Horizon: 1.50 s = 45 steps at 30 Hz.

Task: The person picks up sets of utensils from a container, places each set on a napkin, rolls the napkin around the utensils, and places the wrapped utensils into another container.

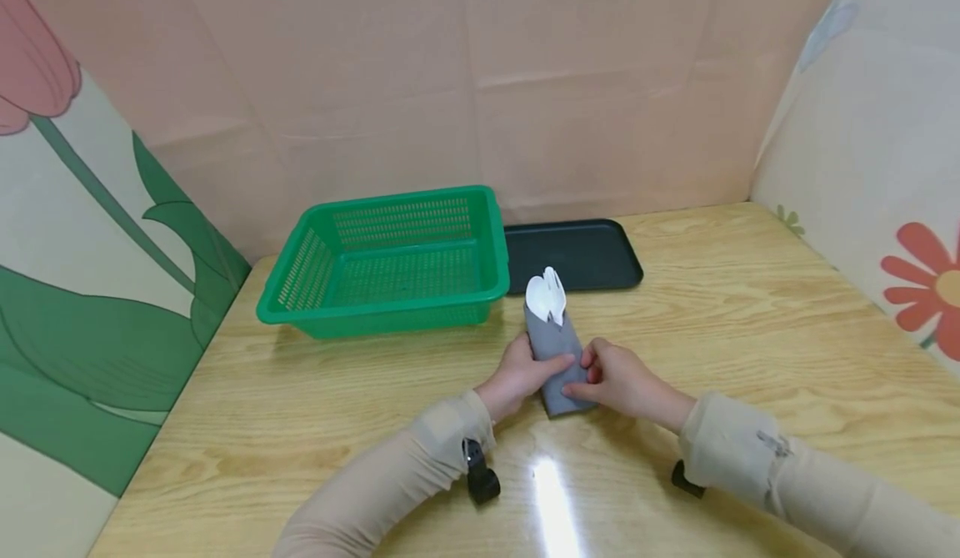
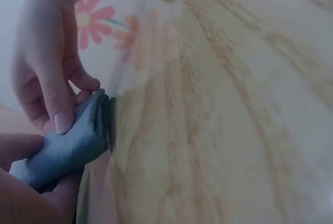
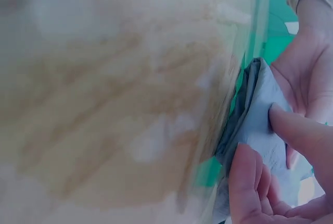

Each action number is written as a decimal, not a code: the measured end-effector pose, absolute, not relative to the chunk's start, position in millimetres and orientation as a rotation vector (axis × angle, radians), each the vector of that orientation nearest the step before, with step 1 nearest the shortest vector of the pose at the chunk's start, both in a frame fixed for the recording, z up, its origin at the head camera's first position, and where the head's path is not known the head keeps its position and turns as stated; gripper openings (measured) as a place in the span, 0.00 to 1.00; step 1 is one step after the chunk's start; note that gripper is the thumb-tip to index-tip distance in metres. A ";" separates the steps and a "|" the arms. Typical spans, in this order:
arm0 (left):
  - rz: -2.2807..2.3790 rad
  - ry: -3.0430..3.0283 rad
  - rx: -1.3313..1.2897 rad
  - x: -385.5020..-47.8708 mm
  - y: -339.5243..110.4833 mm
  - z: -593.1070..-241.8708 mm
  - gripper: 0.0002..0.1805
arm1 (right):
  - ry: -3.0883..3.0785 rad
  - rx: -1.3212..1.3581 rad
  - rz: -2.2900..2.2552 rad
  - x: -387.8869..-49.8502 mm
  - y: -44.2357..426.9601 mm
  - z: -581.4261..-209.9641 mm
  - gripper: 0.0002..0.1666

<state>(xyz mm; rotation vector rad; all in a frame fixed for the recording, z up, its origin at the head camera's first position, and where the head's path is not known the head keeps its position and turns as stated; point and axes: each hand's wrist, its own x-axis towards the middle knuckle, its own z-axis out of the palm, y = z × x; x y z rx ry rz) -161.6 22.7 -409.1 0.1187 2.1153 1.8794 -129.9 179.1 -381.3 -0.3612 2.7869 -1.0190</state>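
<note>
A grey folded napkin [image 1: 553,339] wraps a white spoon [image 1: 537,298] and a white fork [image 1: 556,294], whose heads stick out of its far end. My left hand [image 1: 523,376] grips the bundle from the left, thumb across its top. From the other side, my right hand [image 1: 628,381] pinches the napkin's right edge near its lower end, thumb on top. Layered folds show at the napkin's end [image 2: 78,143] in the left wrist view. The right wrist view has the napkin [image 3: 265,114] between thumb and curled fingers [image 3: 244,182]. The cutlery handles are hidden inside.
Behind and left of the hands stands a green plastic basket [image 1: 405,316] with slotted walls. Beside it, a black tray [image 1: 592,253] lies flat on the wood-grain table [image 1: 750,316]. A pinkish sheet [image 1: 480,82] hangs along the back, with flower-patterned panels at both sides.
</note>
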 end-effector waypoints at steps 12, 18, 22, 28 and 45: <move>1.877 2.142 0.085 -159.1 18.0 -395.9 0.20 | 2.882 -0.478 -1.160 -119.9 174.5 -376.9 0.19; 1.909 2.043 0.165 -160.4 12.1 -388.7 0.21 | 2.912 -0.416 -1.149 -118.0 171.1 -370.2 0.17; 1.937 1.978 0.174 -160.4 9.0 -383.7 0.22 | 2.967 -0.408 -1.204 -116.0 168.7 -370.2 0.17; 1.962 1.951 0.146 -161.9 7.1 -380.3 0.22 | 2.991 -0.353 -1.287 -116.0 166.7 -370.7 0.17; 1.942 1.959 0.149 -161.4 5.2 -374.8 0.22 | 2.953 -0.237 -1.298 -117.3 166.2 -371.6 0.19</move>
